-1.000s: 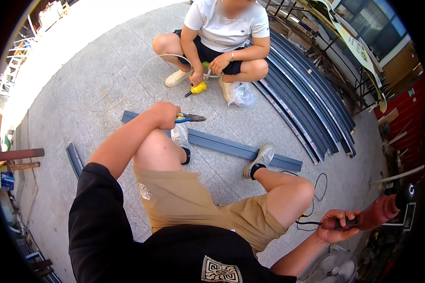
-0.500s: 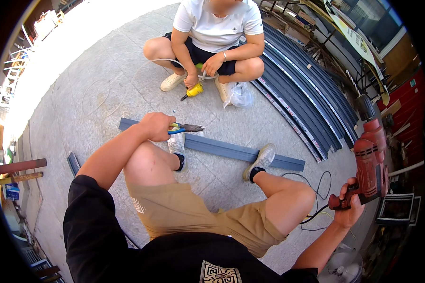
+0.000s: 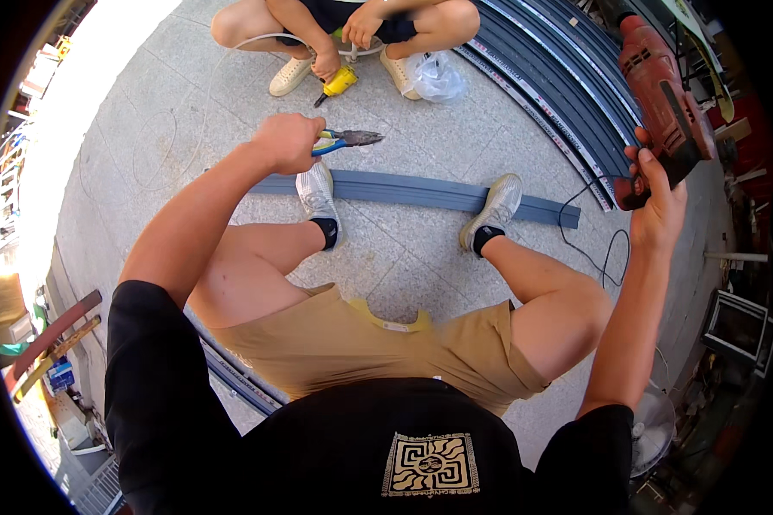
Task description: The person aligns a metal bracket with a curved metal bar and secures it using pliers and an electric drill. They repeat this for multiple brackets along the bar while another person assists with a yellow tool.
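My left hand (image 3: 288, 142) is closed round the handles of a pair of pliers (image 3: 358, 137), whose dark jaws point right, above the floor. In my raised right hand (image 3: 659, 196) is a red corded power drill (image 3: 664, 90); its front end points away toward the upper right. A long grey metal profile (image 3: 412, 188) lies across the floor between my feet and the other person. My left shoe (image 3: 319, 193) and right shoe (image 3: 496, 211) rest on or against that profile. The drill's far tip is hard to make out near the picture's dark rim.
Opposite me a person squats, holding a yellow air tool (image 3: 340, 81) with a pale hose. Beside them lies a clear plastic bag (image 3: 438, 77). Long dark profiles (image 3: 548, 81) are stacked at the upper right. A black cord (image 3: 605, 257) loops over the floor near a fan (image 3: 653, 429).
My right hand has lifted the drill upward and away. The pliers in my left hand have risen in the picture. My view has tilted down, so the floor profile and other person appear higher.
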{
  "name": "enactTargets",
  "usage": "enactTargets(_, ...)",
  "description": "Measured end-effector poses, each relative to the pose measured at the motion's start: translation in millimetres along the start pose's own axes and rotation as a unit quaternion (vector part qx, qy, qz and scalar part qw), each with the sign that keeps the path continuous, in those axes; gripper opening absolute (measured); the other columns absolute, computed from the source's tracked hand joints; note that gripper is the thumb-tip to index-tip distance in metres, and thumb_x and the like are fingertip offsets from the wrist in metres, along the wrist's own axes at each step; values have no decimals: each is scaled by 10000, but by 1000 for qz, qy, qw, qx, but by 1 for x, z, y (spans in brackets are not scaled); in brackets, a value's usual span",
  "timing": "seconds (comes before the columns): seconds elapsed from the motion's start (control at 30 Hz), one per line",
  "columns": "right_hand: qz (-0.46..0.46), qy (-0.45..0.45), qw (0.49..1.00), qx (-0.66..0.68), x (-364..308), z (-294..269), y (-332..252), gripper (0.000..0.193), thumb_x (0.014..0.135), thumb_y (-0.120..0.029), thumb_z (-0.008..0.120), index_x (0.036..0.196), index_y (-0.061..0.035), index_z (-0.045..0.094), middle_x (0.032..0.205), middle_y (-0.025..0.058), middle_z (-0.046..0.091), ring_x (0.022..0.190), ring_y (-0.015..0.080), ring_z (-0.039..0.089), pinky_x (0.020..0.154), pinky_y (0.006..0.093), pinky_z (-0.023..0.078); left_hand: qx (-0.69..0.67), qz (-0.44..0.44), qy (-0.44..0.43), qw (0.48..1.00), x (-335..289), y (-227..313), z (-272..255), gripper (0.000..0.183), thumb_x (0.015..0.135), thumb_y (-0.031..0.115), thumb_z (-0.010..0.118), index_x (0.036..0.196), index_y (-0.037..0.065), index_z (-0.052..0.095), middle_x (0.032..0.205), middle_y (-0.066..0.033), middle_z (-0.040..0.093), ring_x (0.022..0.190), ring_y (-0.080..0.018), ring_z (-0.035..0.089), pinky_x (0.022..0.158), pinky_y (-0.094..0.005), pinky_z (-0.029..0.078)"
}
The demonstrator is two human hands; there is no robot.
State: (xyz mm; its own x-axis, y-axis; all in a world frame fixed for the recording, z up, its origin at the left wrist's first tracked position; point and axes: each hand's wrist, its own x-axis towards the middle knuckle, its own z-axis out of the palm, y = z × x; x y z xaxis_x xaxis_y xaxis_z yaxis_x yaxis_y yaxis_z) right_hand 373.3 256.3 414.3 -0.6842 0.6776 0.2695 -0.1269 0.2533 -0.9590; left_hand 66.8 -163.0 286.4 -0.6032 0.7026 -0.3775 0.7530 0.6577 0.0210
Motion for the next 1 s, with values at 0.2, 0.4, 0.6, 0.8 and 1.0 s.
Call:
enactTargets(0.2,232,47,925,296,-94,87,87,519,1017,-94,683,1516,-19,565,1296,110,732,1036,182,704,842,307,568,22,35,-52,998,75,9,89,332,869,163,782,1165,60,671,1024,-200,791,992,-431,766,831,-555,603)
enactTargets(0.4,337,39,919,201,-116,99,111,445,998,-101,704,1430,-13,645,1264,104,758,988,171,729,832,312,567,-13,16,-54,998,118,18,170,367,846,81,751,1193,58,633,1039,-204,792,994,-423,775,834,-550,612)
enactTargets(0.6,344,16,926,155,-113,115,117,460,970,-97,721,1416,-4,658,1255,104,775,1002,171,739,837,314,532,-47,4,-58,997,141,17,197,313,871,82,732,1176,69,663,1077,-183,800,1019,-402,780,857,-525,617)
enactTargets(0.8,372,-15,923,101,-116,122,131,426,955,-121,741,1363,-8,696,1249,93,779,991,148,723,806,302,532,-95,12,-20,995,168,16,246,299,882,69,751,1160,95,645,1093,-164,792,1052,-415,761,863,-540,593)
enactTargets(1.0,420,-10,906,59,-119,114,146,399,953,-129,751,1334,-17,712,1234,69,780,945,123,691,699,264,532,-107,32,-20,993,182,36,264,279,888,26,732,1141,85,632,1094,-181,780,1052,-423,757,867,-545,592)
